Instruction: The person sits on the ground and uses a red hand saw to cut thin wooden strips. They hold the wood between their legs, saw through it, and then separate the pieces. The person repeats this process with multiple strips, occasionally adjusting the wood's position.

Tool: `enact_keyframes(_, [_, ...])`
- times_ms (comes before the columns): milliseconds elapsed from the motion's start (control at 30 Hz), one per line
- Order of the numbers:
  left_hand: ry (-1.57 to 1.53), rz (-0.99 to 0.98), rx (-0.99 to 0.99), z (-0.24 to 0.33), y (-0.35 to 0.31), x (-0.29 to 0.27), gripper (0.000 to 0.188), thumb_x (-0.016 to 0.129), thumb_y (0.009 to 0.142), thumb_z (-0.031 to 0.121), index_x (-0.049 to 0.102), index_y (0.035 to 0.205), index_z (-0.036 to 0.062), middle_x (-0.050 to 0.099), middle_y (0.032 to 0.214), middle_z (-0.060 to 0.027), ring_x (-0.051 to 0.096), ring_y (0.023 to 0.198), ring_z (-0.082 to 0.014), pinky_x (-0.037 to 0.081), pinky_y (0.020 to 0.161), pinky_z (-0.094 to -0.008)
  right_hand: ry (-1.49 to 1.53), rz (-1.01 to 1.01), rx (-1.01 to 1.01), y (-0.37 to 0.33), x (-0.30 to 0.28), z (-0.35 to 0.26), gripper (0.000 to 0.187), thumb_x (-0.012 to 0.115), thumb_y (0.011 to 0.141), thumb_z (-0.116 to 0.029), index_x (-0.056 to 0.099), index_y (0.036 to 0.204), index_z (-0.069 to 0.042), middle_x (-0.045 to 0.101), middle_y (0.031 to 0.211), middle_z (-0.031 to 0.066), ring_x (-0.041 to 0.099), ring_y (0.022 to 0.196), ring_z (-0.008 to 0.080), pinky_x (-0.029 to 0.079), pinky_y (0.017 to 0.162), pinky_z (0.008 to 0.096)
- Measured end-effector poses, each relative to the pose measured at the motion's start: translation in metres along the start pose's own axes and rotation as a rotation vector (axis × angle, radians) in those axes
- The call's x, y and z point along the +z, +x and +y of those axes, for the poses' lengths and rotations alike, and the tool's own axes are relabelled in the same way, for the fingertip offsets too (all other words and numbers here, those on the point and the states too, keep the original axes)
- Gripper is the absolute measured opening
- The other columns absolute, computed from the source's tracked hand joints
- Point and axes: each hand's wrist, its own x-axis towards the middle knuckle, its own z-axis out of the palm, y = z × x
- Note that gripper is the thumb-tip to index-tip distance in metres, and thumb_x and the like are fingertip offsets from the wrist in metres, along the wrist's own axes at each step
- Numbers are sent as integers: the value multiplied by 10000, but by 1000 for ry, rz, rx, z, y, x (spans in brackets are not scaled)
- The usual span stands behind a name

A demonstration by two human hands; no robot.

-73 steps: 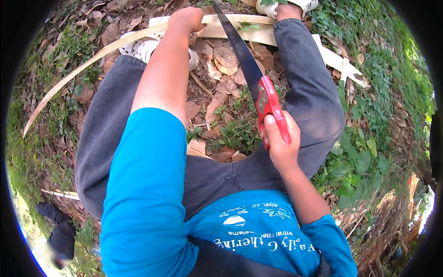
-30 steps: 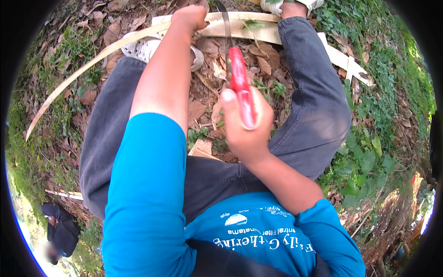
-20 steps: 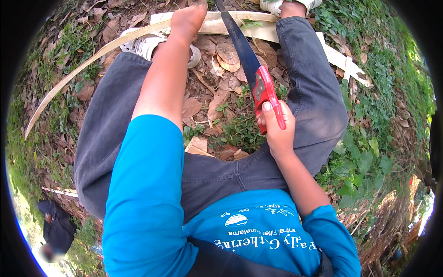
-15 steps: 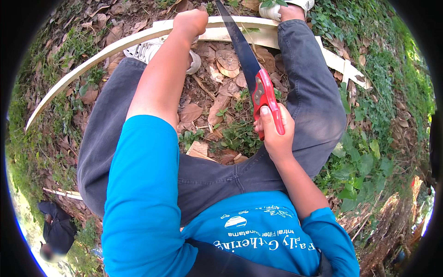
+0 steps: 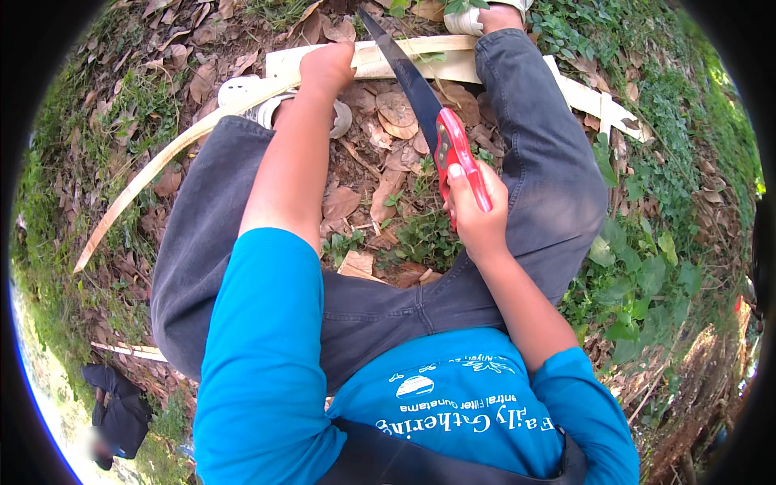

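My right hand is closed round the red handle of a hand saw, whose dark blade points up and to the left. The blade crosses over a long, thin pale strip of wood, close to the right of my left hand. Whether the teeth touch the wood, I cannot tell. My left hand grips the strip, which curves down to the left past my knee. Under it lies a wider pale board, running to the right beneath my right leg.
Dry leaves and low green plants cover the ground between my legs. A wood offcut lies near my lap. My shoes are beside the wood. Leafy plants grow on the right; a person in dark clothes is at the lower left.
The saw has shifted slightly left, its tip now showing beyond the strip. The strip's left end sits lower and further right. Both hands keep their holds.
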Motion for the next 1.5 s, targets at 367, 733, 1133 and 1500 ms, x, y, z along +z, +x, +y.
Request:
enact_keyframes(367, [-46,-35,-49,9,-4,-18,276,647,906,159,767,1153,122,757,1204,-98,732,1112,-290,594,902,-444,-138,-42,-115,-4,21,-9,208,687,1012,-176,594,867,-58,466,679,-57,406,613,44,347,556,262])
enact_keyframes(733, [-140,29,-89,8,8,-1,268,643,913,111,757,1151,155,752,1210,-93,724,1124,-281,590,906,-427,-158,-44,-42,9,4,-19,188,654,1028,-204,613,905,-68,565,684,-37,535,558,60,438,530,255])
enact_keyframes(1133, [-130,42,-15,-7,6,3,271,675,890,224,749,1139,145,755,1184,-97,720,1108,-296,587,921,-445,-12,-62,-99,15,9,3,308,631,1056,-289,615,911,-18,603,663,13,591,591,93,481,587,247])
enact_keyframes(1500, [-29,37,-28,-6,1,-9,387,672,872,385,706,1182,155,744,1168,-124,713,1090,-328,579,916,-465,46,-16,-97,34,6,-17,292,671,1033,-261,608,847,-46,527,657,-44,473,563,41,411,531,254])
